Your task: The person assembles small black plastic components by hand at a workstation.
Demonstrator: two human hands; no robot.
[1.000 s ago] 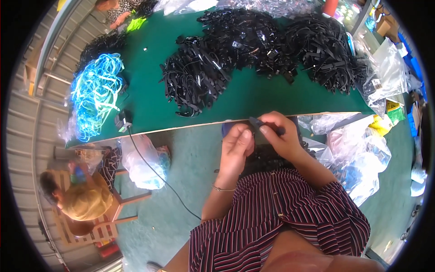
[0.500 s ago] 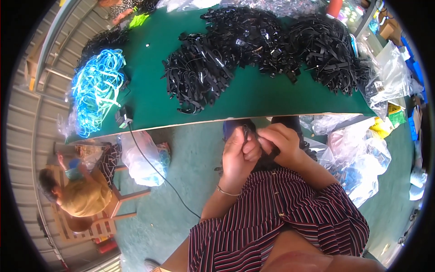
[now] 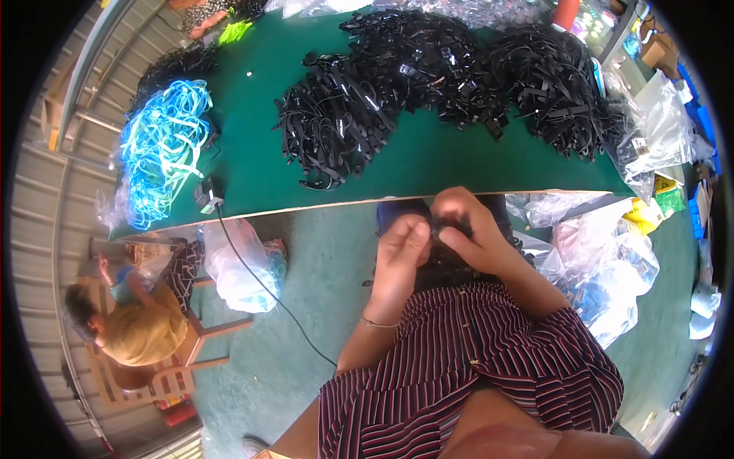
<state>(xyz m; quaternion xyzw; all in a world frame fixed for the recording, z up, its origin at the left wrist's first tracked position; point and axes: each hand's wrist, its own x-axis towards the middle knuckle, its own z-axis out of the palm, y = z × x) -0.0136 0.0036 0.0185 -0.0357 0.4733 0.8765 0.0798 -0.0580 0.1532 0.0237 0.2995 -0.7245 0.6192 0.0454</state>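
Note:
Over my lap, just below the table's near edge, my two hands work close together. My left hand (image 3: 403,246) is closed in a pinch, thumb against the fingers; what it holds is mostly hidden. Beside it, my right hand (image 3: 475,239) bends its fingers and thumb round a small black piece (image 3: 441,225), blurred and too covered to name. More black pieces (image 3: 447,273) lie in my lap beneath the hands. On the green table (image 3: 428,164) ahead, a heap of short black straps or cables (image 3: 332,122) is nearest to my hands.
More black heaps (image 3: 428,61) (image 3: 558,92) cover the table's back and right. Blue and pale-green straps (image 3: 164,153) pile at left by a black box (image 3: 207,197) with a trailing cord (image 3: 267,285). Plastic bags (image 3: 604,260) lie right; another person (image 3: 145,329) sits lower left.
My right hand has moved up slightly and turned, its fingers now curled over. The left hand has shifted a little left and down, its fist loosened into a pinch.

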